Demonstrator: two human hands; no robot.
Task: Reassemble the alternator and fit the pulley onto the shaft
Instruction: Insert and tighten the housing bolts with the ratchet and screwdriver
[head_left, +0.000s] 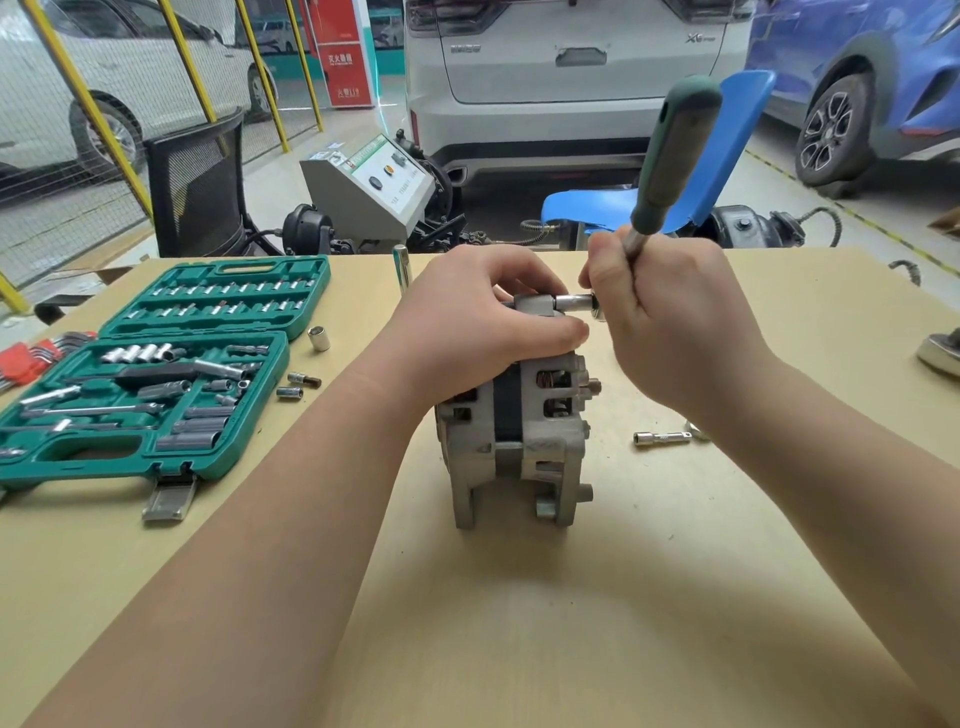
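The grey alternator (524, 441) stands on edge in the middle of the table, its shaft end pointing right. My left hand (483, 317) grips its top and steadies it. My right hand (670, 317) grips the metal shank of a ratchet (675, 150) whose green and grey handle rises up and to the right. A socket (574, 301) on the ratchet head sits on a bolt at the alternator's top lug. At the far right edge of the table lies a silver part (940, 353) that may be the pulley.
An open green socket set case (156, 374) lies at the left, with red hex keys (31, 356) beside it. Loose sockets (298, 387) and a short extension bar (660, 438) lie on the tan table (519, 597). Chairs, a machine and parked cars stand beyond.
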